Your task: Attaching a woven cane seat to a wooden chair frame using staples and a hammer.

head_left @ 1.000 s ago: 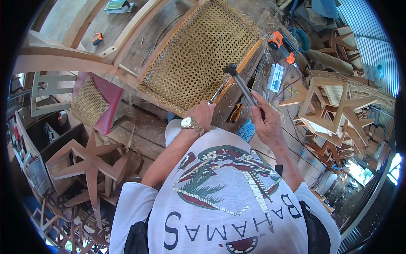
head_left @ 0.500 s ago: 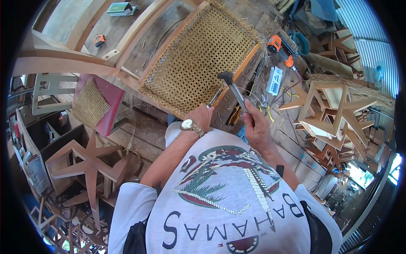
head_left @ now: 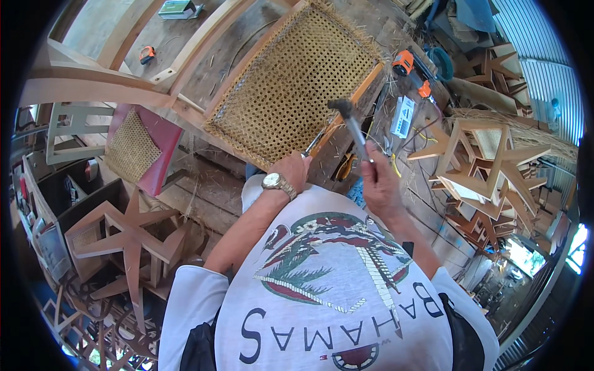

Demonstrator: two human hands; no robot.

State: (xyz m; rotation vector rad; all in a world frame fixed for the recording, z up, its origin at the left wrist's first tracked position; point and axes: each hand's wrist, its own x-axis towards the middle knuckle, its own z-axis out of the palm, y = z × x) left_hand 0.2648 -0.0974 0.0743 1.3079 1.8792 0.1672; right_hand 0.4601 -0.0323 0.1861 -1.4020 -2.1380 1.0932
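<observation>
Gripping a hammer in the right hand, the person steadies a thin chisel-like tool, clamped in the left hand, against the cane panel's wooden frame on the surface. Short, square taps should seat the cane best.

Cluttered plank workbench (sunlit), star-shaped wooden frames, corrugated metal wall.

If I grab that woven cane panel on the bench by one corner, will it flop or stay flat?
The cane panel probably stays flat: its weave looks stretched on a wooden frame. It is likely light for its size, being open mesh. The frayed edge strands may snag or snap.
</observation>
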